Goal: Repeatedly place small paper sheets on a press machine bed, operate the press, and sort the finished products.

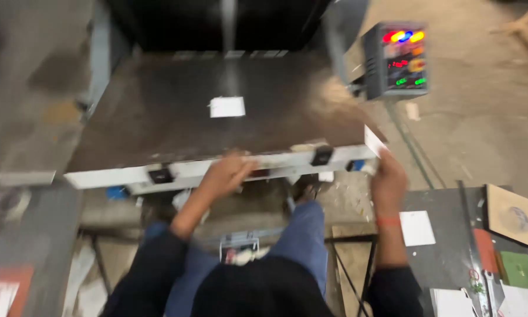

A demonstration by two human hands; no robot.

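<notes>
We see a small white card [374, 141] pinched at its lower edge in the right hand [388, 179], just off the front right corner of the machine table [176, 111]. The card is thin, flat and rectangular; it stands tilted, its long axis running from the fingers up and to the left toward the table's corner. Motion blur hides its surface detail.

The left hand [226, 175] lies curled over the table's white front edge [217, 170], fingers closed against it, near the middle of that edge. The table itself is a broad, dark, dull metal plate, scuffed and matte. A second white card [227, 107] lies flat on the plate, near its centre, well apart from both hands. Dark square buttons [321, 155] sit in the white edge.

Beyond the table's right rear corner stands a grey control box [396, 58] with bright coloured lights. Right of the table, lower down, a grey side bench [452, 258] carries a white sheet [417, 228] and a brown cardboard piece [512, 215].
</notes>
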